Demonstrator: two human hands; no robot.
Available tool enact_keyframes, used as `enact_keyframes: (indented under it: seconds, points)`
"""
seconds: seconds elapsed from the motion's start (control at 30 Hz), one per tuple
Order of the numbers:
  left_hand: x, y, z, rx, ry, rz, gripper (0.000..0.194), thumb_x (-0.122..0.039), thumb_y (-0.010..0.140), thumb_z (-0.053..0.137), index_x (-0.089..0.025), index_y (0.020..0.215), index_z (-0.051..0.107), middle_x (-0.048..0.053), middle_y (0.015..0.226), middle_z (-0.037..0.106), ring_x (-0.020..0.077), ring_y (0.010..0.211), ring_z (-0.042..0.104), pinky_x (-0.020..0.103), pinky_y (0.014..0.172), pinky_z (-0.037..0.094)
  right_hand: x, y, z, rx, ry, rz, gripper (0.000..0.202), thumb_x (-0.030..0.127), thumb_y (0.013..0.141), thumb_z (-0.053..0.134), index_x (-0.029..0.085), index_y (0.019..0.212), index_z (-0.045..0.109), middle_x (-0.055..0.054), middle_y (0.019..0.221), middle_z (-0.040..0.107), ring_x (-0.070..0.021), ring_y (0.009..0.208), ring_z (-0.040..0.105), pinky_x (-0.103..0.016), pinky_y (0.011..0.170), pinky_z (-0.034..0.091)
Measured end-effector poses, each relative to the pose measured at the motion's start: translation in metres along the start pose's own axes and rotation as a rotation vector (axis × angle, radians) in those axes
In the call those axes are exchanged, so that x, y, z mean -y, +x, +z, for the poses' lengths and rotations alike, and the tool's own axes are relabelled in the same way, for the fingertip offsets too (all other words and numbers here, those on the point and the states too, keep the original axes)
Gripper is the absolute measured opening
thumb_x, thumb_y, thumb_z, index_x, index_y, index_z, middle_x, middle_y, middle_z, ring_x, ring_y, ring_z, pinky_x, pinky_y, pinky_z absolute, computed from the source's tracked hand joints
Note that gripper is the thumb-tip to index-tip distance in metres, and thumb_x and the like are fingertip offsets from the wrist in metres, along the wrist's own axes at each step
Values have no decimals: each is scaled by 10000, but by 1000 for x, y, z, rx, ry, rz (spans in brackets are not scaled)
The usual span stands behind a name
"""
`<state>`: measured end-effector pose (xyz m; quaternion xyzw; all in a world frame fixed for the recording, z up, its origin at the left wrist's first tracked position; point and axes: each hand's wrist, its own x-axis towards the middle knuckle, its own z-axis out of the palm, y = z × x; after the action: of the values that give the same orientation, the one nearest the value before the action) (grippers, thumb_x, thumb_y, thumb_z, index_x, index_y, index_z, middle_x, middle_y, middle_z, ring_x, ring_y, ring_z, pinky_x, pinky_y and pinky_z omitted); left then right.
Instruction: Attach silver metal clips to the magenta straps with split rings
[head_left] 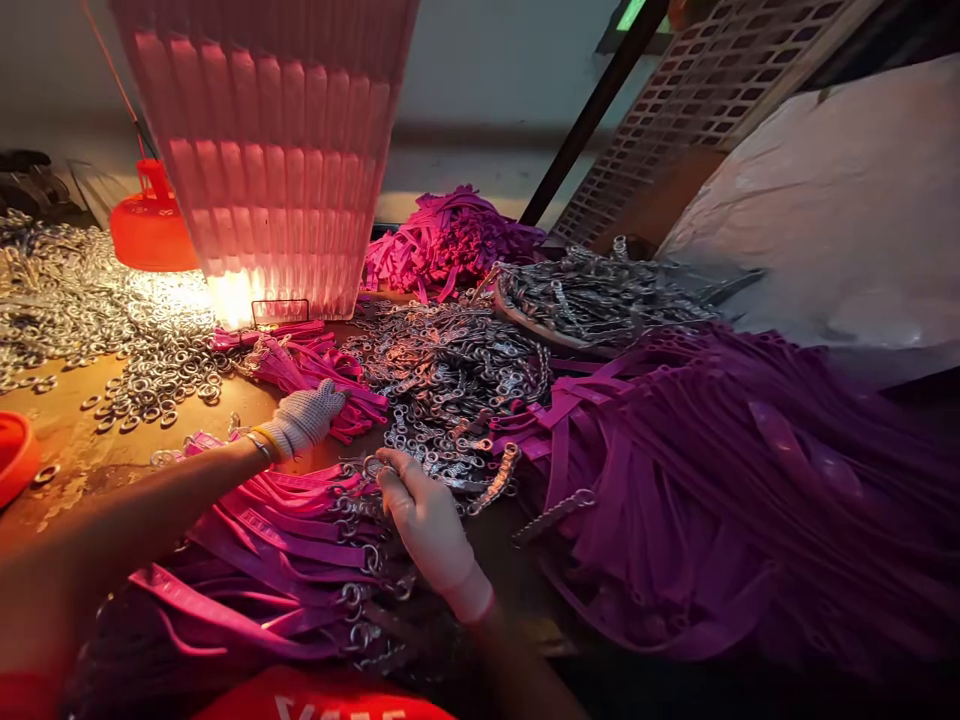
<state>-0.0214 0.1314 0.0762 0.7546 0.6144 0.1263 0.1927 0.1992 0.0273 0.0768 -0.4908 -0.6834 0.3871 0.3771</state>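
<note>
My left hand (pixel 304 418), in a knitted white glove, reaches into a small bundle of pink straps (pixel 300 360). Its fingers are curled down, and their tips are hidden against the straps. My right hand (pixel 431 525), in a thin white glove, pinches a small metal ring (pixel 370 466) between thumb and forefinger. Under both forearms lie many pink straps with rings (pixel 277 540), their metal ends pointing right. Just beyond the right hand spreads a heap of short metal chains (pixel 457 370). One chain piece (pixel 499 480) lies apart, near the right hand.
Loose metal rings (pixel 157 375) cover the table's left side beneath a red lamp (pixel 154 230). A ribbed translucent panel (pixel 285 170) stands beside it. Long purple straps (pixel 712 480) fill the right, below a white sack (pixel 847 220). A chain-filled tray (pixel 517 318) sits behind.
</note>
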Motion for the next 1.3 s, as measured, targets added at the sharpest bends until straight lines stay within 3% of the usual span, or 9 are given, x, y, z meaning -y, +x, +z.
enact_keyframes:
  seconds: [0.1,0.23,0.33,0.43,0.6,0.73,0.83,0.97,1.3]
  points:
    - [-4,-29,-23,-23,-33,7,247,-278,942,505,-121,1002,687,149,988,642,198,804,628,272,673,465,6,7,6,-10,-34,-138,288,319,989,479,213,1172,674,-75,1127,757,-202,1023,702,-321,915,521]
    - [-21,-86,-42,125,-399,-93,361,-404,972,437,-129,1034,663,34,621,599,121,500,515,214,487,403,20,11,15,32,-84,-263,281,256,991,492,216,1213,661,-66,1163,754,-193,1052,703,-296,923,513]
    - [-33,-123,-41,224,-797,-218,356,-463,927,506,-134,951,638,-9,530,545,87,407,418,191,414,335,30,8,19,93,-275,-291,285,230,984,513,210,1224,665,-64,1093,771,-199,967,720,-279,839,508]
    - [-40,-141,-31,231,-871,-241,334,-450,919,491,-157,792,588,-12,506,524,83,381,396,195,384,302,36,2,22,126,-473,-333,265,219,987,503,212,1179,686,-63,999,775,-192,895,716,-264,780,480]
    - [-39,-147,-14,155,-637,-35,239,-339,822,632,-151,678,596,8,606,572,88,532,462,186,477,339,37,-11,29,117,-671,-391,269,255,1004,465,188,1090,711,-78,885,759,-202,772,690,-281,697,438]
    - [-40,-154,-11,311,-872,-182,324,-448,882,590,-164,728,573,-13,537,539,79,420,418,191,408,312,40,-17,30,56,-615,-367,286,250,1016,445,180,1173,673,-93,971,761,-202,840,696,-277,736,459]
    - [-41,-161,-10,294,-1043,-245,425,-549,908,557,-162,732,544,-18,509,523,68,374,394,188,373,302,49,-17,23,193,-623,-354,381,240,991,500,166,1361,558,-114,1081,748,-221,930,701,-291,779,489]
    - [-38,-165,-8,288,-1005,-199,384,-489,914,571,-147,739,570,-17,529,530,60,387,410,180,382,322,58,-12,13,439,-798,-339,560,205,918,609,151,1454,458,-101,978,758,-239,888,709,-289,715,471]
    - [-29,-162,-1,365,-946,-181,235,-317,861,543,-155,691,560,-3,527,546,72,408,430,176,393,324,34,-10,14,463,-820,-520,292,174,946,551,146,1237,575,-55,822,730,-182,715,654,-281,603,335]
